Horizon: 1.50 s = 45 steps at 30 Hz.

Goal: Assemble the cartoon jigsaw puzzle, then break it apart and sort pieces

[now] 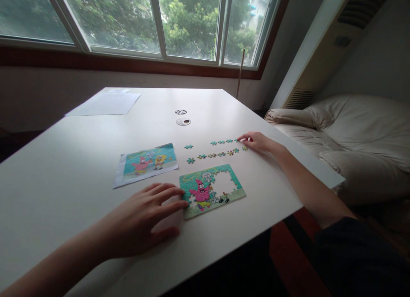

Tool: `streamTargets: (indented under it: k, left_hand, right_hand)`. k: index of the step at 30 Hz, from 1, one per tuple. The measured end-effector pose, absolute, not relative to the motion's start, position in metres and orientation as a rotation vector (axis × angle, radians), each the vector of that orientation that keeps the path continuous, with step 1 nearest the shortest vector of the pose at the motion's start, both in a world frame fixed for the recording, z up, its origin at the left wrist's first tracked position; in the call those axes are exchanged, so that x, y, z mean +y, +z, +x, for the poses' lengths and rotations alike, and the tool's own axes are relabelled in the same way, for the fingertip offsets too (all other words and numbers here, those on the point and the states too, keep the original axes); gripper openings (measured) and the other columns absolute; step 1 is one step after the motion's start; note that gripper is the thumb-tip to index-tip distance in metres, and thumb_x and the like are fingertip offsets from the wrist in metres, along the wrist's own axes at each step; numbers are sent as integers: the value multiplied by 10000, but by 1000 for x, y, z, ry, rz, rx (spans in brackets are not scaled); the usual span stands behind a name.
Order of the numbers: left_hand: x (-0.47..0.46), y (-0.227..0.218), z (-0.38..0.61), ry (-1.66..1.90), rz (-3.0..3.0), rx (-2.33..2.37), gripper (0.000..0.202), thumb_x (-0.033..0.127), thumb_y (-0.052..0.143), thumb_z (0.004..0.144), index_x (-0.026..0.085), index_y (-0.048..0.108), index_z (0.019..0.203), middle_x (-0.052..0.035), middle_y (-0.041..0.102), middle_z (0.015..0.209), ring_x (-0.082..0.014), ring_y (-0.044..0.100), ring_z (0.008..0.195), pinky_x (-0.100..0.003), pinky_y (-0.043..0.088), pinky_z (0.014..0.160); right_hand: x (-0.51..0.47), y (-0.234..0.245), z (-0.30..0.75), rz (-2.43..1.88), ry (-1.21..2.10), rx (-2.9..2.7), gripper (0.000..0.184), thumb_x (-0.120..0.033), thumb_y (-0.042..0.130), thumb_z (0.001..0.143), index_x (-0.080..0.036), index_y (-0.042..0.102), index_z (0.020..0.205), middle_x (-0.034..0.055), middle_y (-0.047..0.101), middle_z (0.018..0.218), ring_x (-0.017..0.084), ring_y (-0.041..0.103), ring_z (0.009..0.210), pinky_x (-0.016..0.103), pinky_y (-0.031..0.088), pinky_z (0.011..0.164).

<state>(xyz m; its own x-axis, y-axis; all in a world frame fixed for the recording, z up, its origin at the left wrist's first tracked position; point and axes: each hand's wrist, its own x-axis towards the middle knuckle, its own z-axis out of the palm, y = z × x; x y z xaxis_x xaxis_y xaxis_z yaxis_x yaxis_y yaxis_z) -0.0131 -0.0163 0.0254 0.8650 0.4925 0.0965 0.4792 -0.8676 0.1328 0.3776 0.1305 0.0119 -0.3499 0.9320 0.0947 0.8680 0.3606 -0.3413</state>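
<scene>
White table (80,160) by window (192,24): left hand (137,216) fingers spread at part-filled jigsaw puzzle (200,194), right hand (256,141) at far-row piece (236,140), pinch unclear; likely piece selection, needing a secure grip next.

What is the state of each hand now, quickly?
Left hand: open, at the left edge of the puzzle.
Right hand: at a loose piece; grip cannot be told.
</scene>
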Motion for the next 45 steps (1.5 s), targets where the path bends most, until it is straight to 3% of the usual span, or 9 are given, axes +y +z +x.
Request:
streamTargets:
  k: [14, 19, 28, 38, 45]
  left_hand:
    - [-17, 27, -12, 167, 2947, 758, 356, 364, 514, 810, 279, 512, 1155, -71, 536, 1181, -262, 490, 1067, -413, 432, 875]
    - [-17, 26, -12, 226, 2942, 737, 353, 357, 536, 795, 269, 533, 1137, -78, 550, 1162, -255, 509, 1040, -391, 442, 861]
    - [-16, 26, -11, 293, 2901, 735, 334, 357, 551, 784, 270, 555, 1107, -72, 569, 1136, -245, 526, 1024, -373, 446, 858]
    - [-15, 22, -13, 227, 2929, 747, 359, 353, 539, 793, 280, 527, 1144, -72, 543, 1171, -259, 501, 1059, -396, 445, 860]
    - [-16, 23, -13, 162, 2950, 766, 366, 366, 515, 809, 285, 506, 1166, -70, 527, 1192, -259, 491, 1067, -404, 440, 865]
  right_hand:
    - [130, 12, 378, -1596, 341, -2340, 321, -187, 468, 755, -192, 645, 1022, 18, 610, 772, 90, 466, 583, 189, 372, 595]
    - [133, 6, 379, -1577, 323, -2292, 330, -269, 506, 762, -183, 605, 1064, 25, 604, 797, 94, 476, 598, 196, 375, 597]
    - [148, 1, 382, -1636, 485, -2213, 328, -404, 583, 691, -159, 625, 905, 16, 593, 739, 100, 464, 601, 211, 355, 577]
    - [149, -1, 384, -1552, 647, -2076, 323, -368, 643, 622, -134, 572, 835, 41, 593, 829, 95, 471, 620, 212, 389, 580]
    - [150, -4, 384, -1505, 768, -1982, 280, -368, 612, 666, -125, 574, 801, 30, 590, 732, 93, 485, 597, 209, 387, 547]
